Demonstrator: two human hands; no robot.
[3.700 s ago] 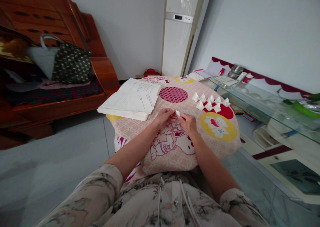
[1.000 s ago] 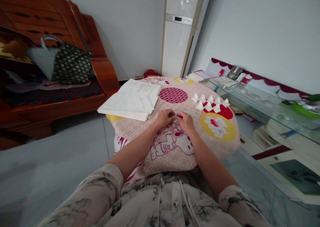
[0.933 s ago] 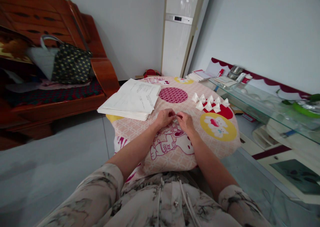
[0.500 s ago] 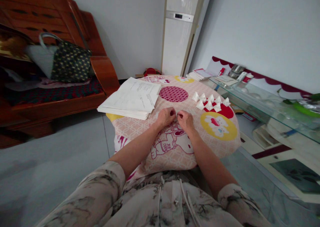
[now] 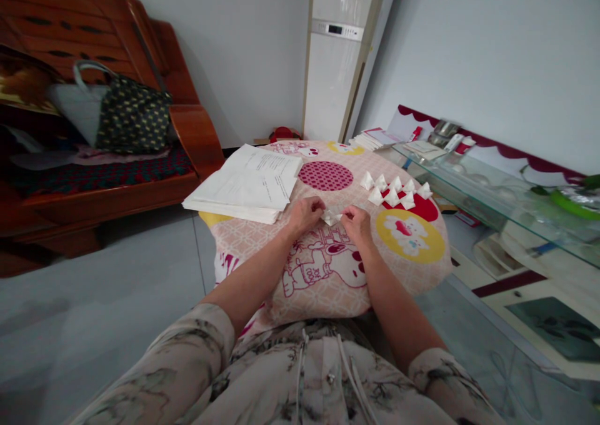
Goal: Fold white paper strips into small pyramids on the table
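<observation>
Shaping a small white piece (image 5: 331, 217) right of the paper stack (image 5: 241, 184)

I saw the left hand (image 5: 307, 215), just right of the paper stack, pinching one side of the piece; the right hand (image 5: 358, 224), farther right, pinched the other. I judged it a shaping step, calling next for light, even fingertips. Peaked white pieces (image 5: 392, 198) stood well right of the paper stack.

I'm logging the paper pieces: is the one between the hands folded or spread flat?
Folded: the paper shows a small, raised, angular shape between the left hand and right hand. Individual creases are too small to tell.
</observation>
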